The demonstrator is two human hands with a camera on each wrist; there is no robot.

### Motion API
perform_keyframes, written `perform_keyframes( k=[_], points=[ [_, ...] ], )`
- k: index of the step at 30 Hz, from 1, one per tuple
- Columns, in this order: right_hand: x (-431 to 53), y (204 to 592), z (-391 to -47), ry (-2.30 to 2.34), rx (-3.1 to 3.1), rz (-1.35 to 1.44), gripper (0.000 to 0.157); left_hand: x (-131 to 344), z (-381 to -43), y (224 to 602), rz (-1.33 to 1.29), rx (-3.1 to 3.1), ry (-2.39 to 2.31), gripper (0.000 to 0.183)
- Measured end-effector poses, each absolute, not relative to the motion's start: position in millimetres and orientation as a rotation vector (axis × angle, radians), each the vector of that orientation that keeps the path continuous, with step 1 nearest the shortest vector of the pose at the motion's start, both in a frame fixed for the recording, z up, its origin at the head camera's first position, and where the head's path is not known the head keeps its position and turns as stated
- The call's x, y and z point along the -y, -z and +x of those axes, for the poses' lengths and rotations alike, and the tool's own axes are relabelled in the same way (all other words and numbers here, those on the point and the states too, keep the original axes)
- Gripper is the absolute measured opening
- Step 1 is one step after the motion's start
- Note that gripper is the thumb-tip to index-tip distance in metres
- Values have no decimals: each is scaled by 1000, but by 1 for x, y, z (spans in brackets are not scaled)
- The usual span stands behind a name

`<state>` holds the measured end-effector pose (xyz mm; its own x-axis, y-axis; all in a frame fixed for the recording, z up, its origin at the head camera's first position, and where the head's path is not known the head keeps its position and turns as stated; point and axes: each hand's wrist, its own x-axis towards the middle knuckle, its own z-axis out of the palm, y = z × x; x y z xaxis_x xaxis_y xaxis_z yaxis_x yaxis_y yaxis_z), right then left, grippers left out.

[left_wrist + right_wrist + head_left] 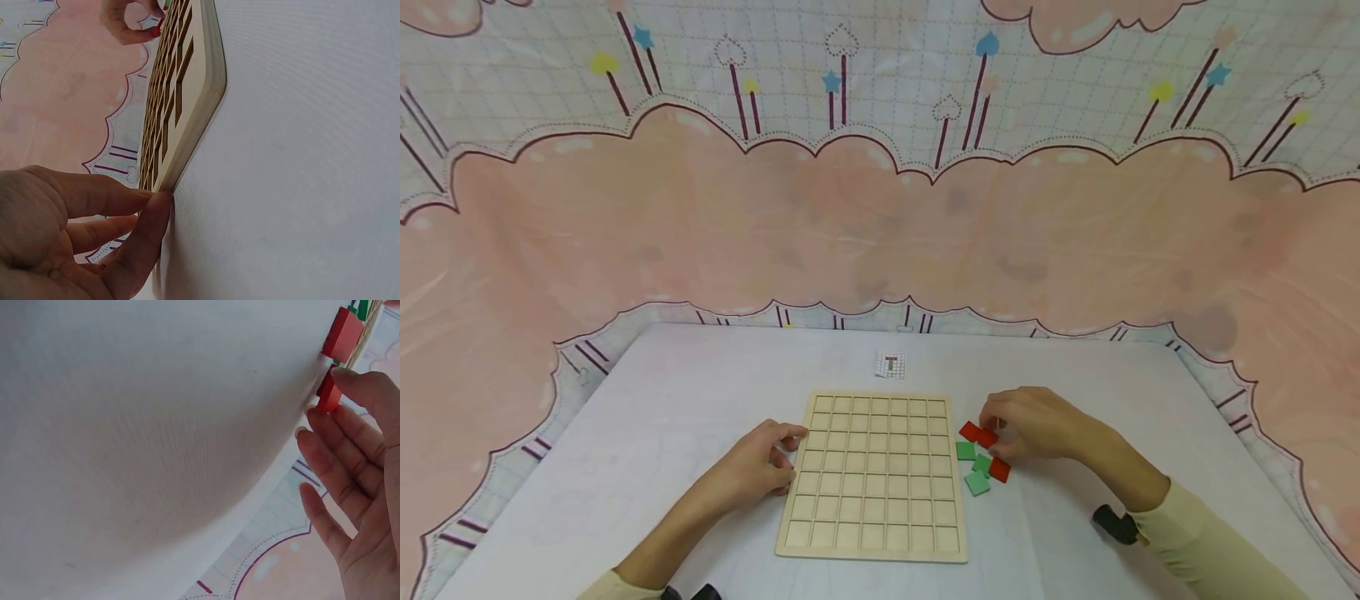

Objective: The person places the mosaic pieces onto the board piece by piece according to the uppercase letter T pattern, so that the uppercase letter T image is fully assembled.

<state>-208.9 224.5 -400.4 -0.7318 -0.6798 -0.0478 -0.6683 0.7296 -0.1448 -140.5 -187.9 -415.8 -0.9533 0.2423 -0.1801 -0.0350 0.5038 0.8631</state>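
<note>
A pale wooden board (880,474) with a grid of square recesses lies flat on the white table. My left hand (760,467) rests at its left edge; thumb and index fingertips touch the rim, set apart along it. Off the board's right side, my right hand (1033,423) pinches a red square tile (329,394) between thumb and fingers, low at the table. Beside it lie another red tile (969,430) and, nearer me, a third red tile (999,470). Green tiles lie close by: one (966,451) next to the board, others (981,465) (977,483) below it.
A small card (891,365) with a grid and a red and green T-shaped pattern lies beyond the board. The white table (715,375) ends at a back wall of patterned cloth (880,233), which also hangs at both sides.
</note>
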Motion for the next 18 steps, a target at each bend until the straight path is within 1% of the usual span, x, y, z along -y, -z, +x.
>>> perform_keyframes(
  k=[8, 15, 18],
  points=[
    [-225, 393, -212, 254, -2795, -1156, 19, 189, -143, 418, 186, -2479, -1419, 64],
    [-217, 385, -215, 272, -2766, -1128, 27, 188, -141, 418, 178, -2472, -1437, 62],
    [-215, 383, -217, 290, -2755, -1165, 24, 188, -140, 417, 184, -2470, -1441, 62]
  ],
)
